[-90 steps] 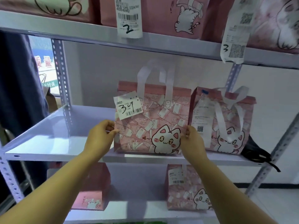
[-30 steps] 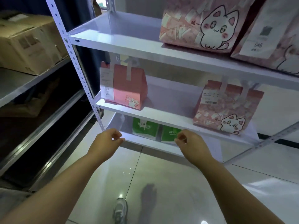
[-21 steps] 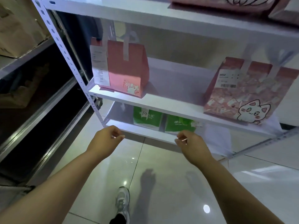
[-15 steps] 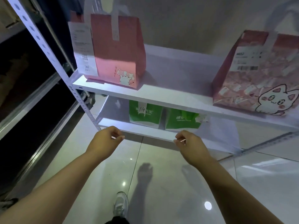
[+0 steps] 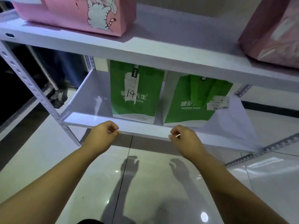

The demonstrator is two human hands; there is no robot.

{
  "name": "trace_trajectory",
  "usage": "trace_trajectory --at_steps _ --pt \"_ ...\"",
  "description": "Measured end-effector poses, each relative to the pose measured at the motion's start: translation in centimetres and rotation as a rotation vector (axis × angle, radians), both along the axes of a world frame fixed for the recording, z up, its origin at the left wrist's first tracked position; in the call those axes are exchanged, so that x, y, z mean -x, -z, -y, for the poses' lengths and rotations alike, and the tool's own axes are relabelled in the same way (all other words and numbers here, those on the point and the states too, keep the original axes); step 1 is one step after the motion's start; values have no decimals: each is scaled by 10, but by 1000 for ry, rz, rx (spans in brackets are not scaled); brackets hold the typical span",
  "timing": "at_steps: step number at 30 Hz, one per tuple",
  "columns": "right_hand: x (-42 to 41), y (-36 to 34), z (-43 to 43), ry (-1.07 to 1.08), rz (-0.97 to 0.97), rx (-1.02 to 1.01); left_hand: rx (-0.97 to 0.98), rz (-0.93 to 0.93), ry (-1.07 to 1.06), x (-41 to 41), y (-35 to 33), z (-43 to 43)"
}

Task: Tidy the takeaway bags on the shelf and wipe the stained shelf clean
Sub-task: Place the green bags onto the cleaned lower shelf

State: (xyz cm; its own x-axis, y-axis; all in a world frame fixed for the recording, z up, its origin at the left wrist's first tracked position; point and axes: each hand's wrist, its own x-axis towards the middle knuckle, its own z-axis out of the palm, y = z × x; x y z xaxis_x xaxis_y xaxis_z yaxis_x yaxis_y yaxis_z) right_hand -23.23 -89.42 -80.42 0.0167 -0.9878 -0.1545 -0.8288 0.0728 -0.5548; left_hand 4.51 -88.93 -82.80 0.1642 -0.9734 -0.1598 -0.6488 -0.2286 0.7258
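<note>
Two green pizza takeaway bags stand side by side on the white bottom shelf [image 5: 90,97]. The left green bag [image 5: 135,104] carries a receipt marked 14. On the right green bag [image 5: 189,109] the top is folded over and a receipt hangs at its right. My left hand [image 5: 102,135] and my right hand [image 5: 186,139] hover just in front of the shelf's front edge. Their fingers are loosely curled and hold nothing. On the shelf above [image 5: 161,46] stand a pink cat bag [image 5: 77,13] at the left and another pink bag [image 5: 271,29] at the right.
A perforated white upright [image 5: 32,88] runs down the left of the rack. A pale sheet [image 5: 231,125] lies over the right end of the bottom shelf. Glossy floor tiles [image 5: 145,183] lie below. A darker metal rack [image 5: 19,113] stands at the far left.
My view has dropped from the upper pink bags down to the bottom shelf with the green bags. Both hands let go of the pink cat bag and came down, held loosely curled.
</note>
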Motion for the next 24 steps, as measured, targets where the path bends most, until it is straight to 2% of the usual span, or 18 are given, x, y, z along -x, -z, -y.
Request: trace_trajectory --at_steps 6,15,19,22,24 --pt "-16 36 19 -22 -28 14 26 -44 2 -7 37 16" --pt "-46 27 78 31 41 27 128 32 -16 -20 19 74" --pt "-53 26 104 93 12 -6 36 65 -118 -19 11 109" --pt "-55 27 112 73 12 -60 2 -45 -92 -17 12 122" --pt "-58 28 113 26 47 -90 -12 -43 -51 -16 15 123"
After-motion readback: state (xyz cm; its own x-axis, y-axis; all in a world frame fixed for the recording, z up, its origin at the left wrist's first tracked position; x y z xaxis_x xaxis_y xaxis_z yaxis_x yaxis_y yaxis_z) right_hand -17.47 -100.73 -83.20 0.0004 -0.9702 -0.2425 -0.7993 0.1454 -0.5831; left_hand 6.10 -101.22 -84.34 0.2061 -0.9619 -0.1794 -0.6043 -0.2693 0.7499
